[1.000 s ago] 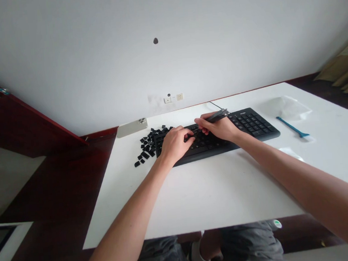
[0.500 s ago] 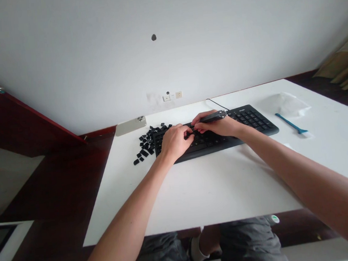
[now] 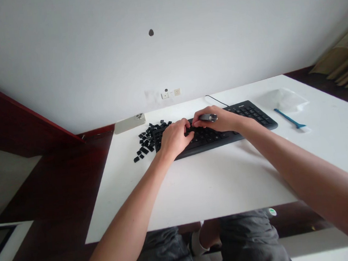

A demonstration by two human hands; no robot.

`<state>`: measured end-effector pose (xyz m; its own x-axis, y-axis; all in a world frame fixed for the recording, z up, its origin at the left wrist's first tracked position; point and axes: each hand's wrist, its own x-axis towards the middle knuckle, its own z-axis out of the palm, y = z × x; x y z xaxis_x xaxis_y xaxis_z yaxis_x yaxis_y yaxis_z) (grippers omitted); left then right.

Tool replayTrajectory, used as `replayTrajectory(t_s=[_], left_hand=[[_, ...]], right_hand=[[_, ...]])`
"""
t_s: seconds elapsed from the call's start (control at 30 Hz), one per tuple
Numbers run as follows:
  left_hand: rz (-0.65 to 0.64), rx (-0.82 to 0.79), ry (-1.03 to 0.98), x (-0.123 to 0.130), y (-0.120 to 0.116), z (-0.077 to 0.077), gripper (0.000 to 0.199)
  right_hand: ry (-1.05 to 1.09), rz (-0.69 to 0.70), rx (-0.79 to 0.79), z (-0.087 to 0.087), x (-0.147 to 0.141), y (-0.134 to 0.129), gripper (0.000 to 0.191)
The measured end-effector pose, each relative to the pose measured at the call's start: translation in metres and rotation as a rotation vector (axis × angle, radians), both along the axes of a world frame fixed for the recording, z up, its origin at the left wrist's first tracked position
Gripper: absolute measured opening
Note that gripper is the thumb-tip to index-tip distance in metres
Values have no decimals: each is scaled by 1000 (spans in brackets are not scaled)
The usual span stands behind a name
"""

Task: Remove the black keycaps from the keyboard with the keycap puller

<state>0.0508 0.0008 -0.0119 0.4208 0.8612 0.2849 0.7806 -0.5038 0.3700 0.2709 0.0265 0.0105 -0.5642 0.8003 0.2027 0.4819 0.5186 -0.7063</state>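
A black keyboard (image 3: 223, 140) lies on the white table, its key rows partly covered by both hands. My left hand (image 3: 174, 137) rests on its left part, fingers bent, with thumb and forefinger apart and no object visible between them. My right hand (image 3: 214, 119) is closed around a dark pen-like tool with a shiny end (image 3: 208, 117). That tool lies slanted across the hand, its far tip hidden, and the right fingertips are down at the keys close to the left fingers. Loose black keycaps (image 3: 144, 141) are heaped beside the keyboard's left end.
A phone (image 3: 130, 123) lies face down at the table's back left. On the right are a blue brush (image 3: 288, 118) and a crumpled clear plastic bag (image 3: 288, 99). A black cable (image 3: 216, 100) runs behind the keyboard. Wall sockets (image 3: 170, 93) sit beyond the table (image 3: 215, 183).
My right hand has turned, so the tool's shiny end sits further left and nearer the fingers. Left thumb and forefinger have spread apart slightly. The view has shifted a little.
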Motion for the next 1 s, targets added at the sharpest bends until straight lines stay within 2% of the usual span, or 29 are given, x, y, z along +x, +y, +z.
replayTrajectory(t_s=[0.1, 0.23, 0.3, 0.5, 0.63, 0.73, 0.87, 0.93, 1.0], left_hand=[[-22, -31, -4, -4, 2, 0, 24], [-68, 6, 32, -5, 3, 0, 6], [-68, 11, 40, -4, 3, 0, 4], [-53, -33, -17, -2, 3, -1, 5], [-47, -63, -68, -3, 3, -3, 13], [-64, -51, -61, -3, 4, -3, 15], [-63, -14, -34, -4, 2, -3, 9], [-70, -1, -26, -4, 1, -2, 10], [-78, 1, -27, -4, 0, -1, 17]], right_hand=[[-94, 54, 51, 4, -2, 3, 19], [-160, 47, 118, 8, -6, 1, 33], [-172, 40, 136, 9, -9, -1, 35], [-190, 57, 170, 13, -12, -12, 25], [-211, 93, 189, 14, -9, -25, 13], [-156, 9, 212, 7, -14, -31, 26], [-2, -239, 236, -11, -30, -34, 43], [25, -274, 264, -19, -38, -37, 45], [25, -241, 300, -24, -42, -41, 43]])
